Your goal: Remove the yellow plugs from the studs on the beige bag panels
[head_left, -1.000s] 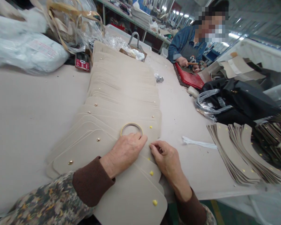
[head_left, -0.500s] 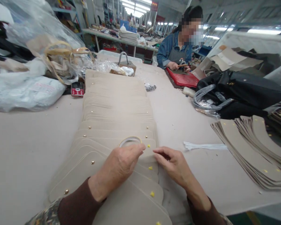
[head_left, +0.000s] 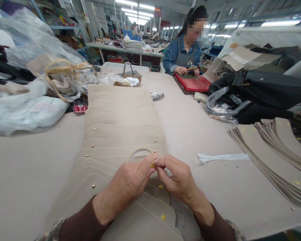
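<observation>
A long overlapping row of beige leather panels (head_left: 120,113) with small gold studs and yellow dots runs down the table toward me. On it lies a thin tape ring (head_left: 138,153). My left hand (head_left: 130,182) and my right hand (head_left: 177,177) meet just in front of the ring, fingertips pinched together on a small yellow piece (head_left: 153,164) above the panels.
A fanned stack of beige curved pieces (head_left: 273,150) lies at the right, a white strip (head_left: 222,156) beside it. Black bags (head_left: 263,90) sit at the back right, plastic bags (head_left: 27,107) and a red phone (head_left: 80,104) at the left. A person in denim works at a red mat (head_left: 193,83).
My hands came together from lying apart on the panels, and both now pinch at one yellow spot. The view tilted upward.
</observation>
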